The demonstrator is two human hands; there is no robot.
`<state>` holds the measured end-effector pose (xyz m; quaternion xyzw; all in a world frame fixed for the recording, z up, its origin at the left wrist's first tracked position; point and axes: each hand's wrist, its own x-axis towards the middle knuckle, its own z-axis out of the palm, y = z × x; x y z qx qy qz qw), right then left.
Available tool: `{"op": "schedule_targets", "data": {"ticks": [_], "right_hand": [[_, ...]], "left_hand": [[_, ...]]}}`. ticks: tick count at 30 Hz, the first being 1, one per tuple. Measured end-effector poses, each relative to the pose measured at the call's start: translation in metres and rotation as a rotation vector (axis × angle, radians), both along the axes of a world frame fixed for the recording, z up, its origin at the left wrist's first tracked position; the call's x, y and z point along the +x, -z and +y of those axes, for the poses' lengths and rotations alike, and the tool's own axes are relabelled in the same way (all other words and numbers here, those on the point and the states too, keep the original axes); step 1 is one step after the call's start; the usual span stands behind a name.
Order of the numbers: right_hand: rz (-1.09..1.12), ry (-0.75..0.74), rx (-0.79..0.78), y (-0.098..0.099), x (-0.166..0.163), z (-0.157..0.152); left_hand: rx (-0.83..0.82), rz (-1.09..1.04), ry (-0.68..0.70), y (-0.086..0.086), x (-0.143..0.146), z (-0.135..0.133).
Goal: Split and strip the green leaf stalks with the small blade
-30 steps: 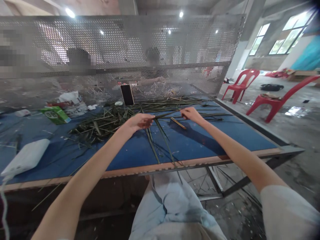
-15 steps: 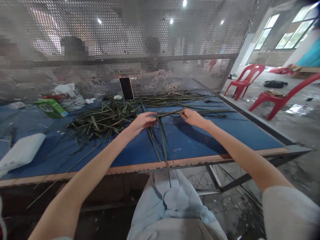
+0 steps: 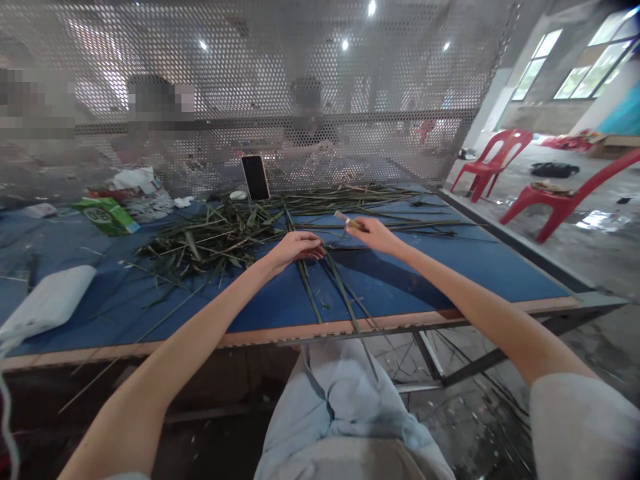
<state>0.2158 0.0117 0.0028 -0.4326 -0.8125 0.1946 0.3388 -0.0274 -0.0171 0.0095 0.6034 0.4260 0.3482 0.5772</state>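
Observation:
My left hand [image 3: 301, 249] is closed on long green leaf strips [image 3: 346, 293], which run from its fingertips down over the table's front edge. In my right hand [image 3: 374, 233] is a small knife [image 3: 345, 219] with a yellowish handle, its short pale blade pointing left, apart from the strips. More strips [image 3: 311, 293] lie on the blue tabletop under my left hand. To the left of that hand spreads a tangled heap of green leaf pieces [image 3: 200, 240].
Long stalks [image 3: 345, 198] lie along the back, near an upright phone [image 3: 255, 177]. At the left are a green box [image 3: 107, 216] and a white power bank [image 3: 50, 300] with a cable. A perforated metal screen [image 3: 390, 87] stands behind; people sit beyond it. Red chairs [image 3: 493, 160] are at right.
The knife has turned, and its blade now shows, pointing left. The dark strip between my hands has dropped towards the table. My left hand has shifted slightly right and down; the hanging strips swung right.

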Motion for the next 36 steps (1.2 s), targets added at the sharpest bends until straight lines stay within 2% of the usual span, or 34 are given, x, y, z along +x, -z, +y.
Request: {"op": "schedule_targets", "data": {"ticks": [3, 5, 11, 15, 19, 21, 23, 24, 26, 28, 30, 33, 36], "right_hand": [[-0.19, -0.043, 0.005, 0.013, -0.013, -0.009], [-0.248, -0.041, 0.024, 0.017, -0.017, -0.014], [-0.29, -0.014, 0.026, 0.011, -0.019, -0.019], [-0.239, -0.032, -0.048, 0.009, -0.019, -0.024], [-0.096, -0.153, -0.155, 0.011, -0.021, -0.024], [0.005, -0.137, -0.104, 0.009, -0.015, -0.016], [0.074, 0.005, 0.035, 0.002, 0.0, 0.0], [0.054, 0.128, 0.116, -0.002, 0.013, 0.01], [-0.074, 0.468, 0.245, -0.009, 0.047, 0.03], [-0.246, 0.714, 0.242, -0.01, 0.087, 0.046], [-0.381, 0.884, 0.153, -0.004, 0.124, 0.057], [-0.533, 0.876, 0.135, 0.011, 0.162, 0.065], [-0.654, 0.828, 0.08, 0.019, 0.177, 0.074]], "left_hand": [[-0.054, -0.057, 0.034, 0.0, -0.004, 0.004], [-0.033, -0.064, 0.015, 0.0, -0.006, 0.005], [0.247, 0.123, -0.179, 0.003, -0.004, 0.0], [0.415, 0.178, -0.27, 0.004, -0.003, 0.0], [0.39, 0.164, -0.231, 0.003, -0.005, 0.001], [0.362, 0.161, -0.228, 0.003, -0.005, 0.001], [0.351, 0.15, -0.239, 0.003, -0.006, 0.001], [0.349, 0.146, -0.24, 0.004, -0.006, 0.001], [0.348, 0.141, -0.238, 0.004, -0.006, 0.002], [0.347, 0.144, -0.233, 0.004, -0.005, 0.002], [0.347, 0.152, -0.226, 0.004, -0.004, 0.002], [0.344, 0.167, -0.221, 0.004, -0.004, 0.001], [0.335, 0.173, -0.226, 0.004, -0.005, 0.001]]}}
